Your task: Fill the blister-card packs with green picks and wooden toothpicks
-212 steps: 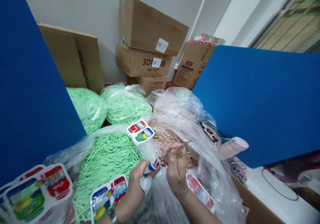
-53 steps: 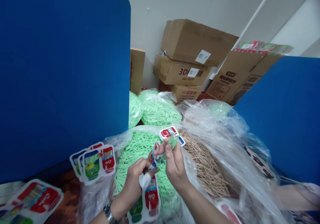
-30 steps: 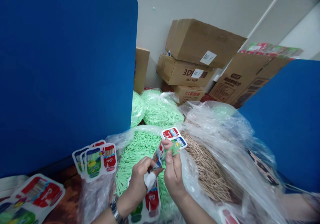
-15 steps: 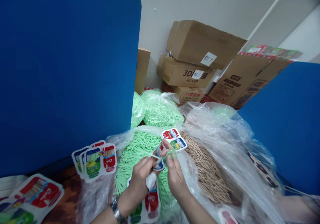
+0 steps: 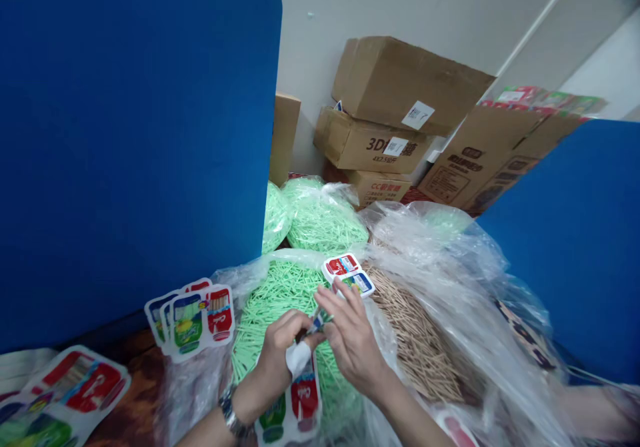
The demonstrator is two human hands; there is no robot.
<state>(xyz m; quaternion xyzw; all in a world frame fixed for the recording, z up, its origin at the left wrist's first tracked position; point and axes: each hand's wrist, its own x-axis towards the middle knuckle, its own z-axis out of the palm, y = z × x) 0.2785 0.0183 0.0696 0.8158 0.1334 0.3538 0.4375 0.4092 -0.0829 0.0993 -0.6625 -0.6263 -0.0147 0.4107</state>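
My left hand (image 5: 283,347) is closed around a printed package (image 5: 313,324), seen almost edge-on, with a white flap (image 5: 299,359) folded out by the thumb. My right hand (image 5: 355,337) is at the package's upper end, thumb and bent fingers around the ends of a few thin green sticks (image 5: 325,316). Both hands are above an open clear bag of thin green sticks (image 5: 273,294). Under my left wrist lies a printed jar-shaped package (image 5: 306,394) in red and green. Just beyond my right fingers, a similar package (image 5: 341,264) rests on the bag.
An open bag of brown sticks (image 5: 415,334) lies on the right. Several flat packages (image 5: 187,324) are at the left, with another (image 5: 95,380) nearer. Filled green bags (image 5: 325,217) and stacked cartons (image 5: 385,147) stand behind. Blue panels (image 5: 140,134) flank both sides. Another person's forearm (image 5: 595,410) shows at right.
The held package has turned from showing its printed face to nearly edge-on. My right fingers have gone from pinching green sticks beside it to reaching over its end.
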